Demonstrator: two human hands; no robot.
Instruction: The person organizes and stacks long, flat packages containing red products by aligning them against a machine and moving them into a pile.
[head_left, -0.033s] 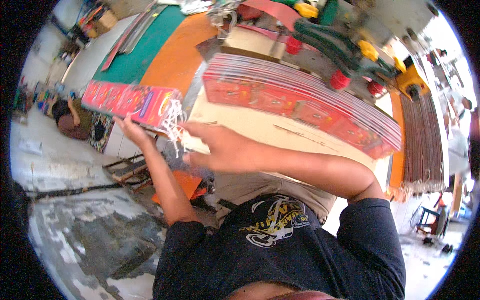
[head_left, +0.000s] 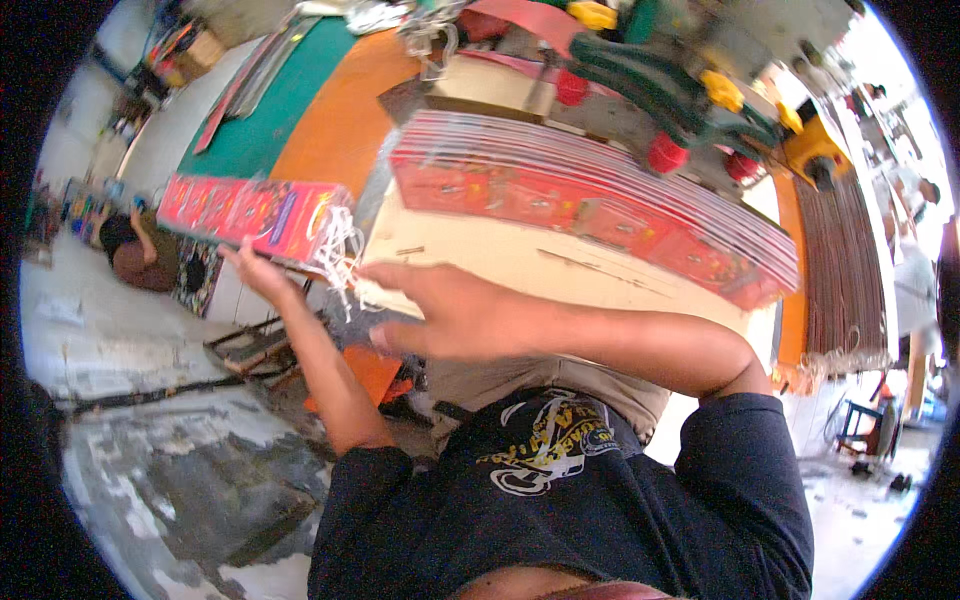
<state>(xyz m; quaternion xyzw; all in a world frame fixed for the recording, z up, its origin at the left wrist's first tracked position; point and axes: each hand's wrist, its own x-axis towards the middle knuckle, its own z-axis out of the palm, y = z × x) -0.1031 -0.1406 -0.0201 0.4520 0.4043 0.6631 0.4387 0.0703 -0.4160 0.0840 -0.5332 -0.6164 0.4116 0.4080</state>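
Observation:
My left hand [head_left: 264,276] is under the near edge of a red printed bundle [head_left: 250,212], long and flat, with loose white cords [head_left: 338,245] hanging from its right end. Its fingers go partly out of sight behind the bundle, which lies tilted at the left of the work table. Close to the cords is my right hand [head_left: 455,312], palm down, thumb and fingers apart. I see nothing held in it. A long row of similar red printed pieces [head_left: 570,205], stacked face to face, stands on the pale table top [head_left: 480,250] beyond my right hand.
Green and orange sheets [head_left: 335,115] cover the table at the far left. A dark green machine or clamp [head_left: 660,85] with red and yellow knobs stands behind the row. At the right lies a brown stack [head_left: 850,265] with stringy ends. Another person [head_left: 140,250] sits low at the far left.
The gap between my right thumb and fingers looks a little wider, and the hand sits slightly lower by the cords. The bundle has dropped slightly with my left hand. The view has shifted a little.

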